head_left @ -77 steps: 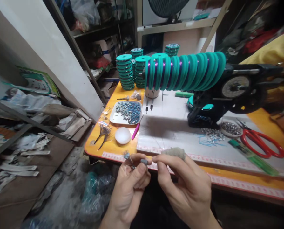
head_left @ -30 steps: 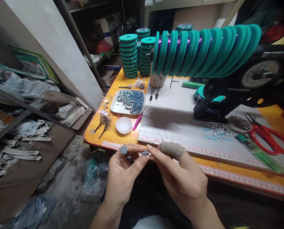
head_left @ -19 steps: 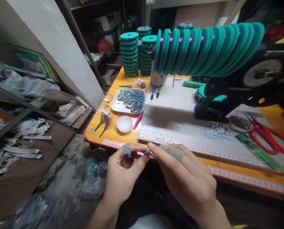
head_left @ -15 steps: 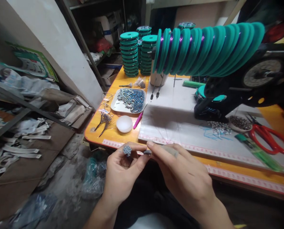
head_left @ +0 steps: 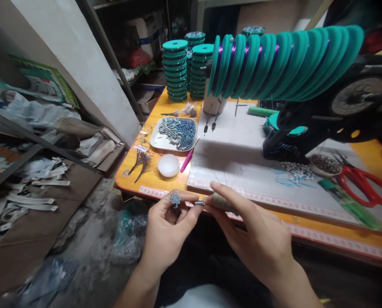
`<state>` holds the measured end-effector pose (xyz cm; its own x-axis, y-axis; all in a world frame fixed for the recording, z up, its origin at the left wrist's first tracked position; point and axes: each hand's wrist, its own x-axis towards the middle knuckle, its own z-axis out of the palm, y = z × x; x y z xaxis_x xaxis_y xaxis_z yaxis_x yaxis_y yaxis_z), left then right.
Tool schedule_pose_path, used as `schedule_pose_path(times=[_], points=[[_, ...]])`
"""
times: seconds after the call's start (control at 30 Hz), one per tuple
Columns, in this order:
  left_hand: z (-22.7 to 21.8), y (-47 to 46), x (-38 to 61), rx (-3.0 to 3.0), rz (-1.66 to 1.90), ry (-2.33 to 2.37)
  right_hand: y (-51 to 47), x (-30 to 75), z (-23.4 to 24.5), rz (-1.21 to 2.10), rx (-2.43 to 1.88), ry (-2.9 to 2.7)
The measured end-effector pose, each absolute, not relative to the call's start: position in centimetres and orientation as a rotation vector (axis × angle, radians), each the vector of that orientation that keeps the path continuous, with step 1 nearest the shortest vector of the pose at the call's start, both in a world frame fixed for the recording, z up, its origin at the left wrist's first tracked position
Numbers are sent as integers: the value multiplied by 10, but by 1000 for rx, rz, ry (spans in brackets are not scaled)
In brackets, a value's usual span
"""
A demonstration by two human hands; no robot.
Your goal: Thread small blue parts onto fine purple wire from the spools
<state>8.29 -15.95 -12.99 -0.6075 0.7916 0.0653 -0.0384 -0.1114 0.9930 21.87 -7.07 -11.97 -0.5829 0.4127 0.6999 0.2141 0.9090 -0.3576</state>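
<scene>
Orange desk (head_left: 152, 182) is backed by cluttered shelves (head_left: 136, 51), with teal spools (head_left: 283, 55) carried above it. Just before its edge, the narrowed fingers of the left hand (head_left: 168, 231) and right hand (head_left: 258, 241) are closed on a small grey piece (head_left: 199, 202).

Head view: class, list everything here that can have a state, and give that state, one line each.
left hand: shut on bundle of small pieces
right hand: pinching grey piece
tray: full of blue pieces
red scissors: lying flat
mounted spools: wound with purple thread
</scene>
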Motion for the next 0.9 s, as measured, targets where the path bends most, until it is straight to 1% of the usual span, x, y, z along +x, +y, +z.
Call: schedule_pose_path(times=[0.3,0.37,0.43,0.53,0.6,0.67,0.77,0.83,0.9], points=[[-129,-159,70,858,1639,1433,-70,223,-134,199,-418,-2240],[-127,-159,69,919,1627,1485,-70,223,-133,171,-419,-2199],[-126,-161,70,1014,1611,1602,-71,221,-131,214,-418,-2142],[-126,-165,72,1151,1506,1813,-72,220,-133,286,-389,-2109],[-127,-169,71,1148,1420,1846,-72,220,-136,316,-359,-2104],[-127,-174,67,1064,1366,1702,-71,219,-139,409,-294,-2092],[-126,-182,61,872,1412,1252,-70,219,-138,553,-173,-2034],[-124,-186,60,752,1497,984,-70,218,-134,529,-184,-2002],[-118,-189,64,662,1563,856,-70,218,-131,431,-252,-1997]])
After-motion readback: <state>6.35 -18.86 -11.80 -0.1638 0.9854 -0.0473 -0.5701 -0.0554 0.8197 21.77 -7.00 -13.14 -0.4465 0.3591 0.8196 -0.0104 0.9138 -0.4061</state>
